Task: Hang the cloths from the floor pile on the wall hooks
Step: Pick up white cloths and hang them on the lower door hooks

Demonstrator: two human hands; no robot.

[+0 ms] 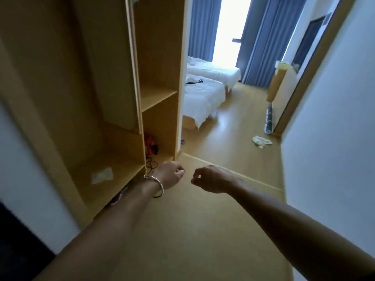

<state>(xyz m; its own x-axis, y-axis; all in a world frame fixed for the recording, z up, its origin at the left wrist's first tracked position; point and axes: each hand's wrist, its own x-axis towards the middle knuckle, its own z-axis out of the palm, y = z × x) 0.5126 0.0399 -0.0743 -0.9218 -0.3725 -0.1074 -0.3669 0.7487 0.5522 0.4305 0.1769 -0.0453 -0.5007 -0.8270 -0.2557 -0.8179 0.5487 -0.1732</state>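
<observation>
Both my arms reach forward over the wooden floor. My left hand (170,174), with a silver bangle on its wrist, has its fingers curled into a fist and holds nothing I can see. My right hand (211,178) is curled too, thumb near the forefinger, with nothing visible in it. A crumpled whitish cloth (261,141) lies on the floor ahead near the right wall. A bit of dark patterned cloth (119,196) peeks out under my left forearm by the wardrobe base. No wall hooks are in view.
An open wooden wardrobe (158,94) stands at the left, with a red object (150,146), black cables (152,165) and a paper (102,175) on its bottom. Two white beds (203,94) and blue curtains lie ahead. A patterned roll (268,120) leans by the white right wall (334,128).
</observation>
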